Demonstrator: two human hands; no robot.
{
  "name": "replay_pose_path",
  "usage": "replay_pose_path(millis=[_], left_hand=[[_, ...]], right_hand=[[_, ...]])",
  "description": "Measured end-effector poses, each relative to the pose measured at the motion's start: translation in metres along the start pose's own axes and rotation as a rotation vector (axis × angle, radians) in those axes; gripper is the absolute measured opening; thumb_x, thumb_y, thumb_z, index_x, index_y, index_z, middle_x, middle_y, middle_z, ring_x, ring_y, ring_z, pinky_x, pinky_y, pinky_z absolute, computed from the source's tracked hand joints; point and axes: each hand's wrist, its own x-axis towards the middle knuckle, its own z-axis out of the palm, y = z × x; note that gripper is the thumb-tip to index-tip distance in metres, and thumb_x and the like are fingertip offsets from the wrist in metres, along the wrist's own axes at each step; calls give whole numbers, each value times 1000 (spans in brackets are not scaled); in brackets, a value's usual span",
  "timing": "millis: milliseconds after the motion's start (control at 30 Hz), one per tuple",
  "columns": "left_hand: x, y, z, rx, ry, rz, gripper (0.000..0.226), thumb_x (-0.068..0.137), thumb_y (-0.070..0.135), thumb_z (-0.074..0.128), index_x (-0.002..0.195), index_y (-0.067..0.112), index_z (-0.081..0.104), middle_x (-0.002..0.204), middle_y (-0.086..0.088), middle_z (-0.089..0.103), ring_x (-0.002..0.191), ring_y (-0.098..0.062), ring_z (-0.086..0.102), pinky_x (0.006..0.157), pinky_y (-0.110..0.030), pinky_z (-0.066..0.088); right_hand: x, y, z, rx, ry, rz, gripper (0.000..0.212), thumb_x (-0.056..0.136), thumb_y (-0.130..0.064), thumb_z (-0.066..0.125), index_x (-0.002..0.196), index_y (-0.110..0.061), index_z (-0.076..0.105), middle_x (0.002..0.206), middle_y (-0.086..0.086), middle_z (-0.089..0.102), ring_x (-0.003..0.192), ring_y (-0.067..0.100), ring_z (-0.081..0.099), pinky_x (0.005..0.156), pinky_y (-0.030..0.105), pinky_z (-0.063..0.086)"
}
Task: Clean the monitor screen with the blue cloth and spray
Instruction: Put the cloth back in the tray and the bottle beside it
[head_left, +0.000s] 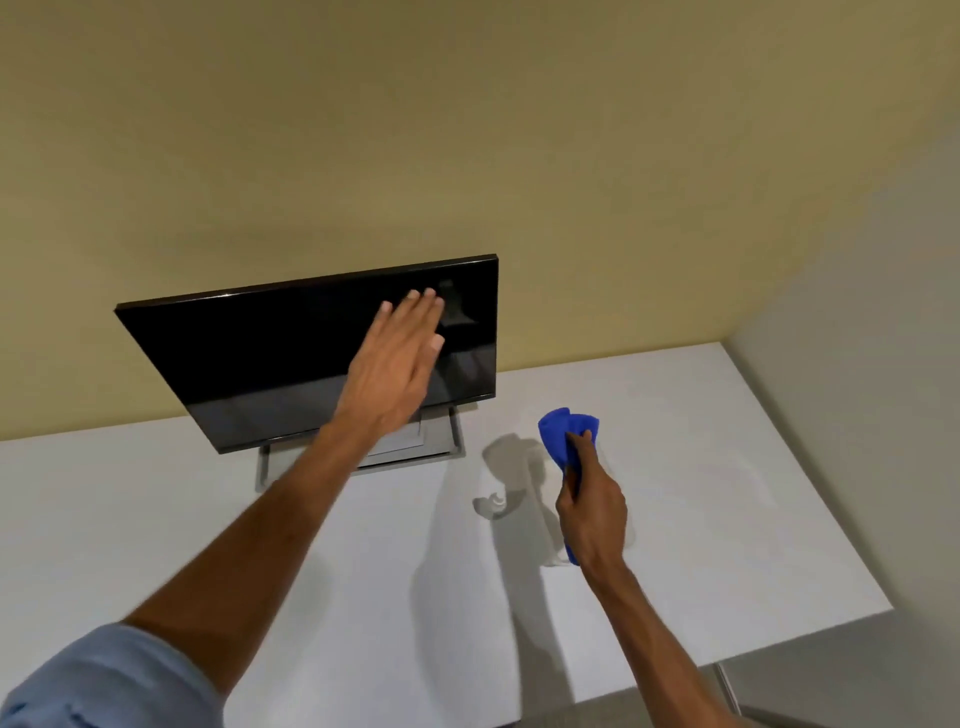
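A black monitor stands tilted on a grey stand at the back of the white table. My left hand is stretched out flat in front of the right half of the screen, fingers apart, holding nothing. My right hand hovers over the table to the right of the monitor, shut on the bunched blue cloth. A white spray nozzle shows just left of that hand. The clear bottle body is mostly hidden behind the hand. I cannot tell whether the hand also grips it.
A yellow-beige wall rises directly behind the monitor. A grey wall closes off the right side. The table's right edge and front right corner are in view, with a metal leg below.
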Motion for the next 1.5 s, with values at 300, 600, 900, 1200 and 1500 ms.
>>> replay_pose_path(millis=[300,600,900,1200,1500], left_hand=[[0,96,161,-130,-269,37,53,121,35,36,170,17,44,176,0,43,168,-17,29,140,-36,17],[-5,105,238,216,-732,296,43,116,27,55,155,11,59,163,-9,57,153,-25,48,131,-33,28],[-13,119,265,291,-927,147,29,110,35,55,128,27,76,139,14,72,137,-5,59,124,-27,28],[-5,131,267,343,-927,88,32,114,26,53,140,11,61,139,-7,71,134,-25,65,137,-37,25],[-34,93,219,11,-423,33,61,121,29,37,177,16,18,185,-3,15,173,-19,14,142,-39,6]], right_hand=[[27,54,42,-171,-240,113,27,105,-32,60,131,-30,65,93,-3,68,80,18,59,70,31,47],[21,93,70,41,-321,51,50,113,-22,48,162,-14,47,168,-1,44,153,17,43,123,27,35],[23,123,59,-334,-510,-37,19,100,-23,57,118,-21,65,108,-2,63,97,20,60,76,33,40],[35,118,47,-437,-688,-23,45,96,-27,71,140,-26,60,128,1,60,115,23,63,98,42,54],[36,94,29,-14,-282,-28,26,104,-15,64,127,-22,73,116,-7,77,95,14,73,74,13,48]])
